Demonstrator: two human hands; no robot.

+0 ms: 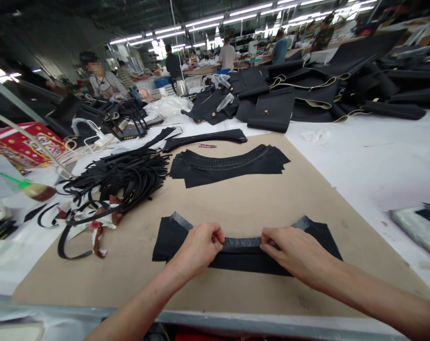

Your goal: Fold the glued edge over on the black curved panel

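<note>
At a brown board (pixel 236 208), the person's left hand (pixel 200 247) and right hand (pixel 289 248) each pinch the folded grey edge of a curved black fabric piece (pixel 317 237), beyond it a stack of similar pieces (pixel 229 166).

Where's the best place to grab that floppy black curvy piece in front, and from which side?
Probably its grey top edge, reached from the near side. The black curvy piece lies flat and thin on the brown board, so a pinch at two spots near the middle, where the left hand and right hand sit, should stop it sagging.
</note>
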